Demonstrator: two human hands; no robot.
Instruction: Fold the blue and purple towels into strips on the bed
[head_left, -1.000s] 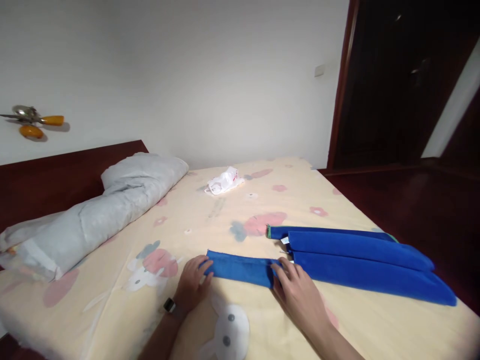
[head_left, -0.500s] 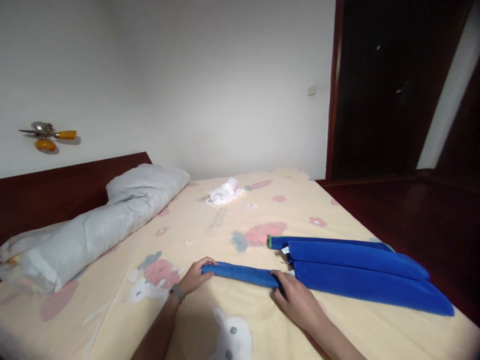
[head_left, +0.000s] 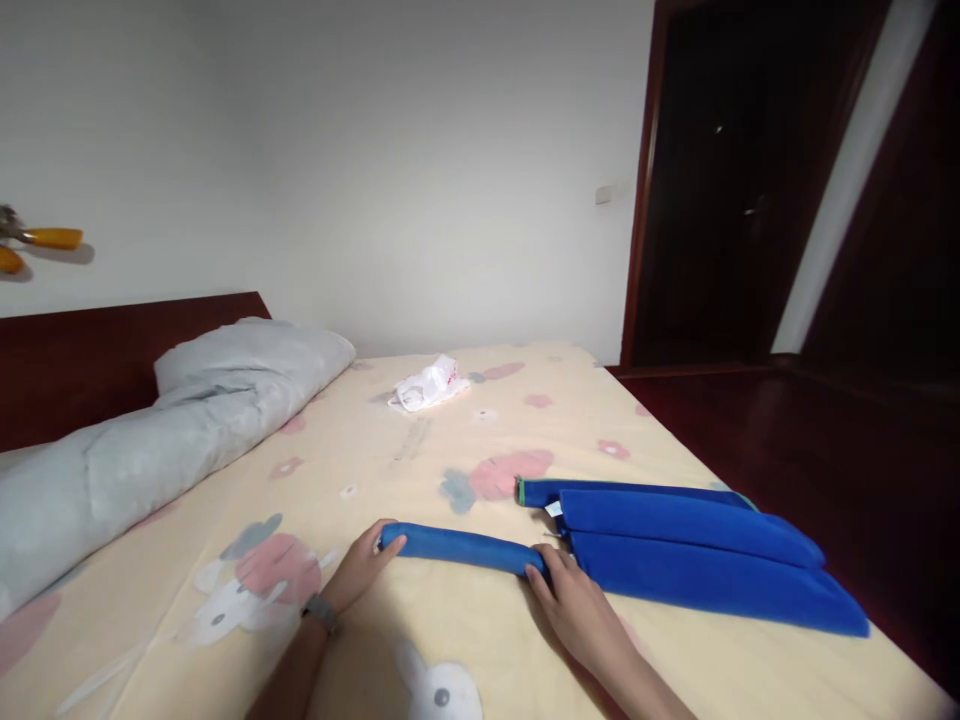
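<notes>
Patterned bedding is spread before a pale wall. On it, a blue cloth is pinched at opposite ends by the left hand and right hand. Narrowing appears largely done; the length is left undoubled. Its long axis is laid left to right, the right end slightly nearer and pointed towards the blue towels.

We can read no text in this room. Near the far edge of the bed, the white bag carries red print, too small for us; toward the right edge, the white tag on the folded blue cloth is also not readable.
</notes>
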